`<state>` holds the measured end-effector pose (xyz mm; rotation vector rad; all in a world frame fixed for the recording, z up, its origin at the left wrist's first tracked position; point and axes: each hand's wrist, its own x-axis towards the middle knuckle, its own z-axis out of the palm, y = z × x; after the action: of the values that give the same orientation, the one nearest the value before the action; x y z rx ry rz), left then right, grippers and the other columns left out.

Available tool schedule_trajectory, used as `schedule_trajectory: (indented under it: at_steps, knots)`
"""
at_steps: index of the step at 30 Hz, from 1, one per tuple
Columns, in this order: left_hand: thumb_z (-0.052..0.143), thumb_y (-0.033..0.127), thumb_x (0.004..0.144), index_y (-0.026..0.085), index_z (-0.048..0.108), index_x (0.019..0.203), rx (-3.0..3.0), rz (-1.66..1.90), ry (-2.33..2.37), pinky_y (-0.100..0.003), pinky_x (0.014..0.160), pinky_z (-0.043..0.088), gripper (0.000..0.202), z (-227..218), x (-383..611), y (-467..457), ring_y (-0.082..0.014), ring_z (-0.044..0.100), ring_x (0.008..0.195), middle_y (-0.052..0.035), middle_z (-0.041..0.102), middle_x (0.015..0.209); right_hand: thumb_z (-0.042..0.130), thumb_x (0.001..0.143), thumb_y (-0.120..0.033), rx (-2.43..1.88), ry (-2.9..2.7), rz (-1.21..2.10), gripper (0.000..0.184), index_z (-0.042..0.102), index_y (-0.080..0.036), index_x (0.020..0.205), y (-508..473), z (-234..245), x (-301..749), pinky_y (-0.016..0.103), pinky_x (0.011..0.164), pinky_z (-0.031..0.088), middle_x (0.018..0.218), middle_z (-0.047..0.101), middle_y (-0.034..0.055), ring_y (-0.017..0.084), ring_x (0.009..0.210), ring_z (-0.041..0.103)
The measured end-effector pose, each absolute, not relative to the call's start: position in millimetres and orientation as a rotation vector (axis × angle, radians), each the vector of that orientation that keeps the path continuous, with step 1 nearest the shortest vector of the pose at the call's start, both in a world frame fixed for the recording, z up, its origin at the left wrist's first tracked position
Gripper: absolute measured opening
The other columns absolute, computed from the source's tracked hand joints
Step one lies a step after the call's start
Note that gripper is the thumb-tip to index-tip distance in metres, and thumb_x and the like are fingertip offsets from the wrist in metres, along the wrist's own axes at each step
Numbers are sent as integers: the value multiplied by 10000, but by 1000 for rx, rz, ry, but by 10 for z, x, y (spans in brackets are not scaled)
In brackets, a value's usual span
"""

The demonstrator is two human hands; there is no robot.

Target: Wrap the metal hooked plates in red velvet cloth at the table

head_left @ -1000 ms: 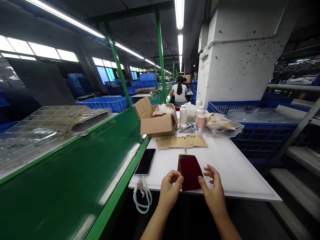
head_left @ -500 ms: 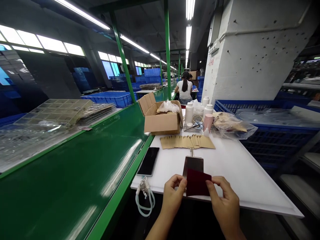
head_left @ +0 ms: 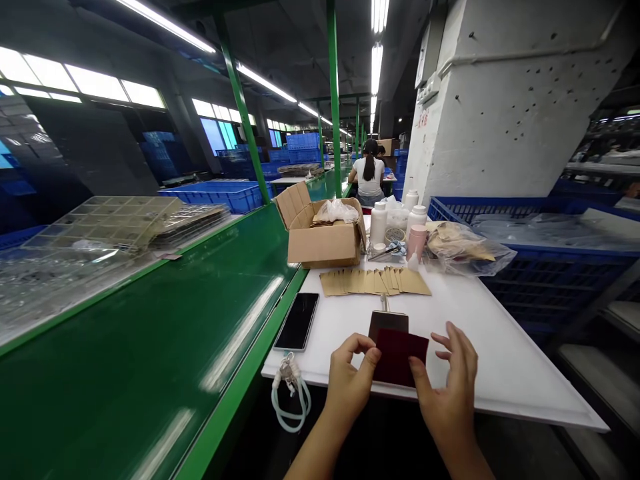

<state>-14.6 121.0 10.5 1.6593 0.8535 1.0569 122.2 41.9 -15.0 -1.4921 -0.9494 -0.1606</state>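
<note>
A thin, dark red rectangular piece (head_left: 400,358) is held above the table's front edge; its material is hard to make out. My left hand (head_left: 351,373) pinches its left edge between thumb and fingers. At the opposite edge, my right hand (head_left: 450,387) has its fingers raised and spread, with the thumb at the piece's lower right side. Behind the red piece lies a dark flat plate (head_left: 389,322), partly covered by it, with a small metal part (head_left: 385,303) at its far end. A fanned row of brown paper sleeves (head_left: 375,282) lies farther back.
On the white table (head_left: 500,353) are a phone (head_left: 298,322) with a looped strap (head_left: 291,423), an open cardboard box (head_left: 323,249), white bottles (head_left: 379,223) and a plastic bag (head_left: 470,257). A green conveyor (head_left: 175,320) runs along the left. A person (head_left: 369,175) sits ahead.
My right hand's fingers have lifted off the red piece and spread, leaving the thumb at its edge. The piece has shifted slightly up and right, still pinched by my left hand.
</note>
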Motion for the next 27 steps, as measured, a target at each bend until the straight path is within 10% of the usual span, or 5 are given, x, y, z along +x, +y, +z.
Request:
schedule_trajectory:
  at_steps: [8, 27]
  knots:
    - [594, 363, 807, 160, 576, 679, 1671, 1089, 921, -259, 700, 379, 241, -87, 12, 1417, -145, 484, 687, -5, 561, 658, 498, 898, -433, -1549, -990, 169, 332, 535, -193, 672, 616, -361, 1385, 276, 647, 371, 674, 497, -7, 137, 645, 444]
    - [604, 447, 810, 152, 576, 678, 1569, 1130, 977, -242, 618, 370, 325, -310, 122, 1565, -130, 472, 630, -3, 546, 636, 502, 904, -416, -1577, -982, 83, 335, 524, -196, 651, 798, -494, 1371, 271, 621, 360, 652, 472, -8, 138, 632, 431]
